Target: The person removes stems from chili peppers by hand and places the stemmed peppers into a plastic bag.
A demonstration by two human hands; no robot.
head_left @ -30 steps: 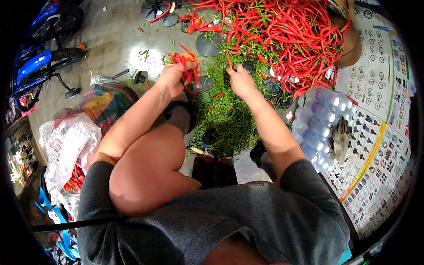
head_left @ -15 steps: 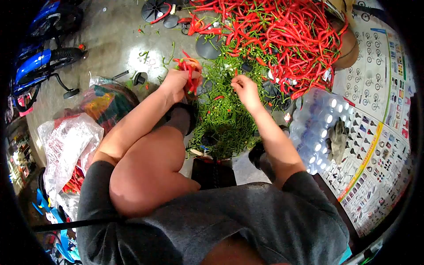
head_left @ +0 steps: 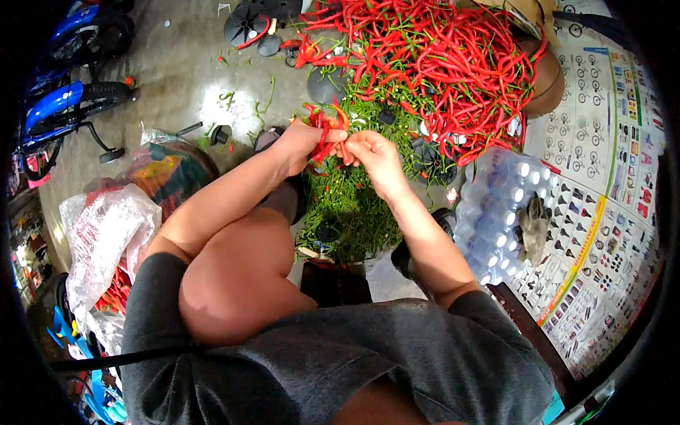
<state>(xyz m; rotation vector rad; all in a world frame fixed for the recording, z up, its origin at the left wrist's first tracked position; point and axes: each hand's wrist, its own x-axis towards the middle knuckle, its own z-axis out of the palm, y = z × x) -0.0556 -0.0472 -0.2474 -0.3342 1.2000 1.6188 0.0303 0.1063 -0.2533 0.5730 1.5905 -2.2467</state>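
My left hand is closed around a small bunch of red chili peppers, their tips poking out above and below the fingers. Right beside it, my right hand pinches with thumb and forefinger at the end of a red chili at the edge of that bunch; the exact grip is partly hidden by the fingers. Below both hands spreads a thick layer of green chili stems with a few red bits in it. A large heap of red chili peppers lies beyond, to the right.
Water bottles in plastic wrap stand at right, with a grey glove beside them on printed poster sheets. At left are a clear plastic bag holding red chilies and blue bicycles. Black round discs lie on the floor.
My right hand has moved left and slightly down from over the stems to meet the bunch. My left hand has shifted right and a little down with the chilies, so both hands now touch.
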